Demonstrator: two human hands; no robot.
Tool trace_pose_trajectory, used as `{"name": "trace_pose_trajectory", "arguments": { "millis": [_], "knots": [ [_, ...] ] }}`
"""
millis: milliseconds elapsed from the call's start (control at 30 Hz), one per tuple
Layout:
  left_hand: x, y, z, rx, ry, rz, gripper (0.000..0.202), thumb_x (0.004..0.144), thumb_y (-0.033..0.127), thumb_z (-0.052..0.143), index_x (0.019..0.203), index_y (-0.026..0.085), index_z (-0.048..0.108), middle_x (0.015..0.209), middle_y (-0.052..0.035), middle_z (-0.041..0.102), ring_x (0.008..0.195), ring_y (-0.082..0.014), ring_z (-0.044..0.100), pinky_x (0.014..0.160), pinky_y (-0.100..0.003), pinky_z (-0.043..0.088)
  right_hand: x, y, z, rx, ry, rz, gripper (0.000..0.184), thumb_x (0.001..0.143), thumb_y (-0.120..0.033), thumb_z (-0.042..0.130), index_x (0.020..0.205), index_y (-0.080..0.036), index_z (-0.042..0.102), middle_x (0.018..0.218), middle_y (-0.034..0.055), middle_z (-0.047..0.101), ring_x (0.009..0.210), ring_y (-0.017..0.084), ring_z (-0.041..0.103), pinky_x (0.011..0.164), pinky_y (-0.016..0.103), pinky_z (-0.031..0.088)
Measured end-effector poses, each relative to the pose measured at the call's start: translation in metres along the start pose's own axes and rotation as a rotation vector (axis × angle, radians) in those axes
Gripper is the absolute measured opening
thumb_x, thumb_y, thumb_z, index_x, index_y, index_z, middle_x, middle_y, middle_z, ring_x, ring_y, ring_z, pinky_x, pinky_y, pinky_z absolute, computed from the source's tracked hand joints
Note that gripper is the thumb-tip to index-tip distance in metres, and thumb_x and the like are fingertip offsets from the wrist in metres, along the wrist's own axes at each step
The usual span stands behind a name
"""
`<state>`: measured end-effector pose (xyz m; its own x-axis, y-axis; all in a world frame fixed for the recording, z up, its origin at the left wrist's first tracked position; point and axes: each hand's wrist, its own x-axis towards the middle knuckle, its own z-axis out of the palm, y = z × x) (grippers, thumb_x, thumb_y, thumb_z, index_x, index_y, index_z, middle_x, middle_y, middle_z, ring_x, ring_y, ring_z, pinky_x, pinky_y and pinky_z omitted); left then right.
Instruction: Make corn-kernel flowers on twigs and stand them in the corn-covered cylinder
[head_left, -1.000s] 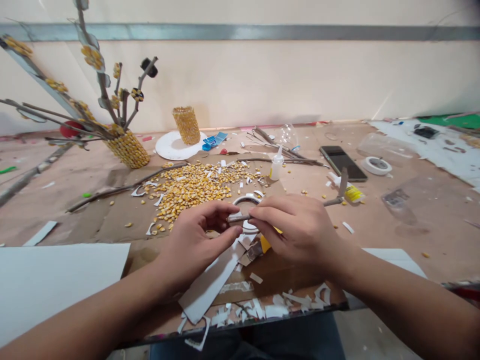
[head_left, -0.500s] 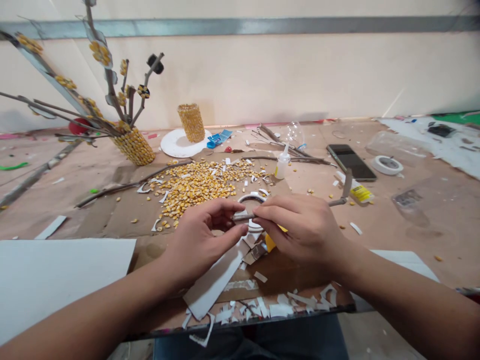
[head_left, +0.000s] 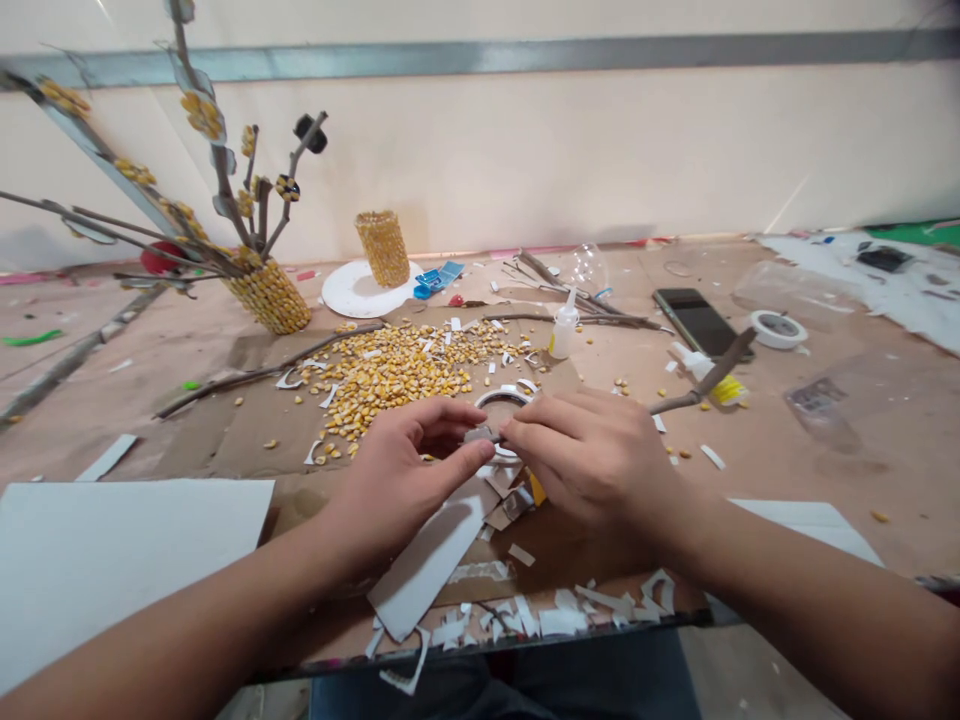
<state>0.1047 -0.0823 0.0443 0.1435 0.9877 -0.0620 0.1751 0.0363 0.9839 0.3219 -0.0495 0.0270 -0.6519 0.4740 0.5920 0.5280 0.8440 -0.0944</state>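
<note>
My left hand and my right hand meet just above the table and both pinch the near end of a thin grey twig. The twig runs off to the right past my right hand, and its forked far end points up and to the right. Right behind my fingertips lies a roll of white tape. A heap of yellow corn kernels is spread on the brown paper beyond my left hand. White paper strips and scraps lie under and in front of my hands.
A small glue bottle stands behind the tape roll, a black phone and another tape roll to the right. A kernel-covered vase with branches and a kernel-covered cup on a white disc stand at the back. A white sheet lies at left.
The twig has turned in my fingers: its forked far end swung from nearly upright to slanting up and right. My fingertips have drawn closer together on the near end.
</note>
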Motion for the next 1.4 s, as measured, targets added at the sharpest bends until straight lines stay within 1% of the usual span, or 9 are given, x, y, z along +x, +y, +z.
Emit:
{"name": "trace_pose_trajectory", "arguments": {
  "millis": [333,467,600,733,933,1100,1233,1333,1400],
  "knots": [
    [0.005,-0.001,-0.001,0.095,-0.029,-0.055,0.016,0.086,0.029,0.080,0.096,0.017,0.080,0.089,-0.0061,0.082,0.077,-0.0186,0.073,0.068,-0.027,0.055,0.004,-0.004,0.001,-0.115,0.018,-0.059,0.024,0.103,-0.015,0.053,0.098,-0.014,0.077,0.091,0.0057,0.079,0.072,0.020,0.062,0.063,0.037,0.037],
    [0.004,-0.001,-0.001,0.260,-0.040,-0.008,0.019,0.093,0.034,0.071,0.085,0.018,0.078,0.073,-0.0016,0.074,0.064,-0.0150,0.063,0.057,-0.024,0.046,0.006,-0.003,0.003,-0.112,0.006,-0.062,0.024,0.103,-0.016,0.055,0.095,-0.015,0.077,0.090,0.0051,0.078,0.072,0.020,0.060,0.063,0.037,0.036],
    [0.002,-0.001,-0.002,0.438,-0.057,0.068,0.023,0.098,0.031,0.063,0.083,0.019,0.076,0.072,-0.0008,0.073,0.066,-0.0150,0.062,0.058,-0.023,0.044,0.006,-0.003,0.004,-0.108,0.003,-0.061,0.025,0.104,-0.017,0.053,0.094,-0.016,0.076,0.092,0.0049,0.078,0.073,0.019,0.060,0.064,0.036,0.036],
    [0.003,-0.001,-0.004,0.477,-0.052,0.109,0.028,0.100,0.033,0.061,0.078,0.018,0.071,0.067,0.0002,0.069,0.063,-0.0137,0.059,0.058,-0.022,0.042,0.006,-0.003,0.003,-0.130,0.024,-0.061,0.024,0.105,-0.019,0.053,0.096,-0.016,0.075,0.090,0.0048,0.078,0.074,0.019,0.062,0.066,0.036,0.037],
    [0.003,0.000,-0.010,0.520,0.023,0.146,0.027,0.099,0.034,0.062,0.079,0.018,0.072,0.066,0.0019,0.069,0.060,-0.0126,0.059,0.058,-0.023,0.042,0.009,0.006,0.002,-0.218,0.046,-0.015,0.019,0.103,-0.025,0.062,0.109,-0.012,0.074,0.099,0.0086,0.079,0.083,0.023,0.067,0.075,0.038,0.040],
    [0.001,0.003,-0.012,0.649,0.093,0.225,0.026,0.099,0.036,0.064,0.080,0.020,0.073,0.066,0.0030,0.071,0.057,-0.0122,0.059,0.057,-0.024,0.042,0.010,0.015,0.004,-0.252,-0.006,0.021,0.018,0.103,-0.026,0.063,0.100,-0.014,0.076,0.081,0.0038,0.073,0.073,0.021,0.061,0.072,0.037,0.035],
    [0.001,0.001,-0.013,0.663,0.115,0.269,0.015,0.094,0.035,0.071,0.091,0.021,0.076,0.077,0.0015,0.077,0.065,-0.0140,0.066,0.066,-0.027,0.049,0.010,0.020,0.008,-0.250,0.003,0.017,0.014,0.101,-0.021,0.064,0.093,-0.016,0.075,0.075,0.0023,0.069,0.068,0.019,0.056,0.069,0.036,0.033],
    [0.003,-0.001,-0.016,0.503,0.084,0.243,0.030,0.089,0.044,0.076,0.108,0.020,0.074,0.102,-0.0055,0.081,0.088,-0.0207,0.074,0.081,-0.034,0.057,0.010,0.023,0.009,-0.213,0.069,-0.018,0.016,0.102,-0.017,0.061,0.095,-0.015,0.075,0.081,0.0034,0.072,0.070,0.018,0.056,0.070,0.035,0.035],
    [0.007,0.000,-0.017,0.325,0.033,0.208,0.036,0.094,0.050,0.069,0.113,0.020,0.073,0.110,-0.0084,0.080,0.099,-0.0236,0.075,0.088,-0.037,0.059,0.011,0.023,0.009,-0.183,0.103,-0.070,0.019,0.103,-0.015,0.057,0.097,-0.015,0.074,0.084,0.0041,0.073,0.071,0.018,0.056,0.070,0.034,0.037]
  ]
}}
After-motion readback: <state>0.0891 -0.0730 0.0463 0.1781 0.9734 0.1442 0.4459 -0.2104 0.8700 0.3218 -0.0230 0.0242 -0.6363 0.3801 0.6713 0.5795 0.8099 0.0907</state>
